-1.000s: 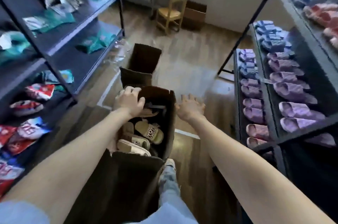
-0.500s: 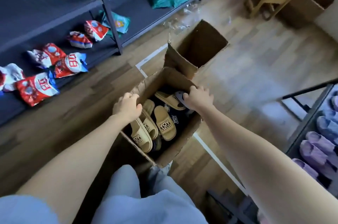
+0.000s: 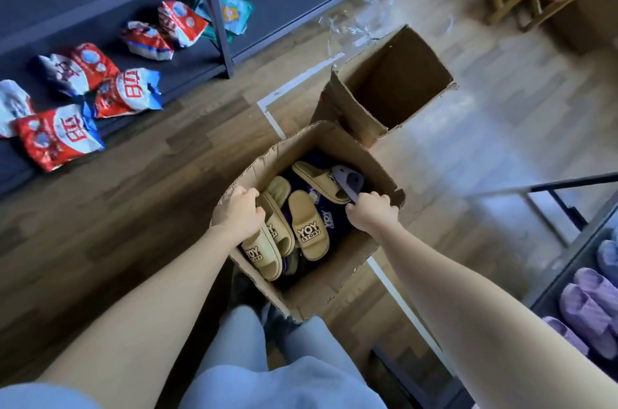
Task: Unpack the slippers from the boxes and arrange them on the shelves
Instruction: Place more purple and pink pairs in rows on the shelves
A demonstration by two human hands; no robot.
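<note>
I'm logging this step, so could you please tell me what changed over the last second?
The right hand, open beside the box a second ago, has taken hold of its right rim. The left hand kept gripping the left rim; the tan slippers stayed inside.

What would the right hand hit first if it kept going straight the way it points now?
Most likely the grey slipper in the box, directly beyond the right hand gripping the rim; a tan slipper lies just past it. Depth is hard to judge.
</note>
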